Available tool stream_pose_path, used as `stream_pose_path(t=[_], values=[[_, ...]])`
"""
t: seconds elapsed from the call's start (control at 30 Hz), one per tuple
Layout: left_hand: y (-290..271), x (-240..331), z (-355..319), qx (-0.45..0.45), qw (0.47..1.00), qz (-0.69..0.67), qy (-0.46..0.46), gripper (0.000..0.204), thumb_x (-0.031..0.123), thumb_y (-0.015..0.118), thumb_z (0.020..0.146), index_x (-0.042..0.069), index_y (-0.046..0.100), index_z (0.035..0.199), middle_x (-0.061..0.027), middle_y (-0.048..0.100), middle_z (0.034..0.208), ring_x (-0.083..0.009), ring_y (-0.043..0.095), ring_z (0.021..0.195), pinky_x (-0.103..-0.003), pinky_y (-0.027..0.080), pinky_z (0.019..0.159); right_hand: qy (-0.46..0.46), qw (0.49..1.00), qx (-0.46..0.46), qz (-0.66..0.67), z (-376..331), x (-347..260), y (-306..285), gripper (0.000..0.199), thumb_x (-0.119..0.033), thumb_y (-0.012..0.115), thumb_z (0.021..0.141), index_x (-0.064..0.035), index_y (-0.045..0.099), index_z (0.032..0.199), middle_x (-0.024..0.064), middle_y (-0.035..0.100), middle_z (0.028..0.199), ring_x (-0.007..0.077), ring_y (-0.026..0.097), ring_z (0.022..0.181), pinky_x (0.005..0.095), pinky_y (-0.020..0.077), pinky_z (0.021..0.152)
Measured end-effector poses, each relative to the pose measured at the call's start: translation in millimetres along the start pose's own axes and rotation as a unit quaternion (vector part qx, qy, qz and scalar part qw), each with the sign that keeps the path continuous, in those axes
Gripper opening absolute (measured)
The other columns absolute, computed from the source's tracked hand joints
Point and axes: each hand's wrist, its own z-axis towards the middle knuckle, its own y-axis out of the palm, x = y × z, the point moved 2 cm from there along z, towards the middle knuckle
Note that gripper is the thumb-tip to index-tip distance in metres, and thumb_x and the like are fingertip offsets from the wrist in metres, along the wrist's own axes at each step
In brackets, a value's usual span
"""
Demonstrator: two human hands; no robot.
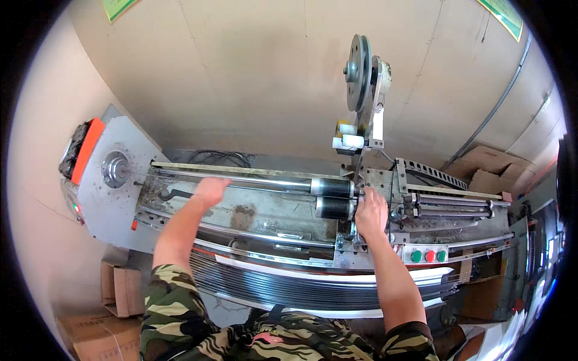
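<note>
My left hand point(211, 191) is over the left part of the machine bed point(283, 213), its fingers closed on a thin dark rod point(265, 189). That rod runs right from my fingers toward two black rollers point(335, 198) with silver ends, just below a thicker shiny bar point(277, 181). At the right end of the rollers, my right hand point(371, 214) is closed against the metal carriage point(379, 180). Whatever is inside its fingers is hidden by the back of the hand. A dark hooked tool point(174, 194) lies on the bed left of my left hand.
A round chuck point(115, 169) sits on the grey headstock at left. A large pulley wheel point(357, 73) rises above the carriage. Green and red buttons point(430, 256) are at front right. Many dark rods point(301, 287) lie along the near side. Cardboard boxes point(120, 289) stand lower left.
</note>
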Motion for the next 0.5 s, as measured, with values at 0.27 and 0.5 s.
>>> stream_pose_path(t=[0.27, 0.5], values=[[-5.3, 119.7, 23.2, -0.025, 1.0, -0.009, 0.001, 0.035, 0.011, 0.053, 0.088, 0.012, 0.062, 0.122, -0.0173, 0.071, 0.093, -0.0367, 0.069, 0.09, -0.049, 0.054, 0.078, -0.025, 0.998, 0.044, 0.029, -17.4, -1.2, 2.5, 0.037, -0.011, 0.059, 0.087, -0.0001, 0.058, 0.122, 0.0202, 0.061, 0.128, 0.0366, 0.055, 0.121, 0.0465, 0.0403, 0.105], [-18.1, 180.2, 32.4, -0.036, 0.999, -0.029, 0.01, 0.033, 0.009, 0.054, 0.087, 0.011, 0.061, 0.119, -0.0167, 0.071, 0.093, -0.0358, 0.069, 0.09, -0.048, 0.054, 0.077, -0.024, 0.999, 0.01, 0.036, -25.4, 7.9, 1.3, 0.038, -0.013, 0.057, 0.091, -0.0003, 0.057, 0.127, 0.0205, 0.058, 0.133, 0.0366, 0.053, 0.125, 0.0473, 0.0384, 0.107]])
